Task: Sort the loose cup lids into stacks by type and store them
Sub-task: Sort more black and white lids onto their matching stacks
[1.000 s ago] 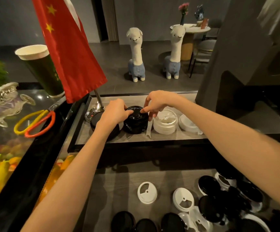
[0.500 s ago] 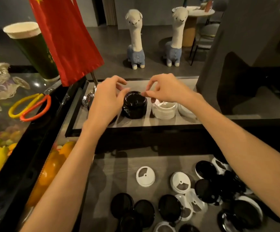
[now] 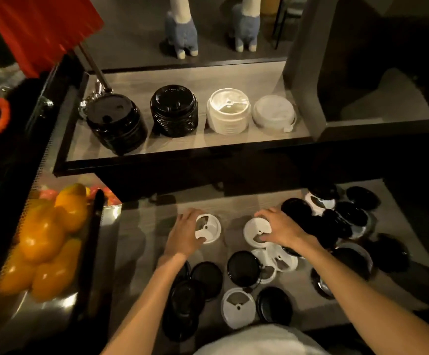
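Two white lids: left hand [image 3: 182,235] pinches one [image 3: 207,228], right hand [image 3: 281,230] curls on other [image 3: 255,233]. I judge light, thin, slippery; grip rims.

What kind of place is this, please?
Probably a café or drink shop counter. Sorted stacks of cup lids stand on a raised shelf, loose lids cover the counter, and yellow peppers sit in a display case.
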### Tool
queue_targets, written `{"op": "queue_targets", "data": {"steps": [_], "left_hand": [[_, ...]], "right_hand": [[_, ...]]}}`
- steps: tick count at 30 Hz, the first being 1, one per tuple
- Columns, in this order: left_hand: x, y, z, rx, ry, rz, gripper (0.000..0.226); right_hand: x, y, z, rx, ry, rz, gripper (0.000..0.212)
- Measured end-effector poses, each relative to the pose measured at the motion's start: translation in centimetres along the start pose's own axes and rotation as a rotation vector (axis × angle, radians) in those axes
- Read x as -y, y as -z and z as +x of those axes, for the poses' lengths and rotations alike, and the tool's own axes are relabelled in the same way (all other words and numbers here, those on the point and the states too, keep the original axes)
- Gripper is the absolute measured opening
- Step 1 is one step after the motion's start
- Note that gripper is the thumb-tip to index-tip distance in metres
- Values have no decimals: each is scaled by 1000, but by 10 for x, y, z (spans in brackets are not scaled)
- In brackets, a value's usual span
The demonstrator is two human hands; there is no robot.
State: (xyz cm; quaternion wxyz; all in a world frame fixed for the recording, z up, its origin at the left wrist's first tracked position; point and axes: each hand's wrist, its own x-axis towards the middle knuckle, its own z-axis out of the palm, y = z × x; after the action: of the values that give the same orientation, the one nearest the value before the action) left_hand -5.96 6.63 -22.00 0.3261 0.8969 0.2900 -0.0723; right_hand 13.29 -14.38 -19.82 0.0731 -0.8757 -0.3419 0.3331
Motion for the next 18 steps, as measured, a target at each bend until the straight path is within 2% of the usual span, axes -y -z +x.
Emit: {"op": "queue_targets", "data": {"steps": [3, 6, 10, 13, 16, 18], "left_hand": [[5, -22, 4, 32, -64, -32, 90], [8, -37, 9, 20, -99, 41, 90], [7, -44, 12, -25, -65, 142, 88], [3, -41, 10, -6, -6, 160, 86], [0, -36, 4, -11, 57, 110, 88], [1, -34, 0, -55, 66, -15, 85]], "right_hand": [[-7, -15, 1, 3, 47, 30, 85], [-7, -30, 7, 14, 51, -19, 94], [-3, -42, 10, -45, 26, -166, 90], [-2, -44, 10, -66, 17, -175, 93], [1, -38, 6, -75, 14, -73, 95], [5, -28, 0, -148, 36, 72, 91]]}}
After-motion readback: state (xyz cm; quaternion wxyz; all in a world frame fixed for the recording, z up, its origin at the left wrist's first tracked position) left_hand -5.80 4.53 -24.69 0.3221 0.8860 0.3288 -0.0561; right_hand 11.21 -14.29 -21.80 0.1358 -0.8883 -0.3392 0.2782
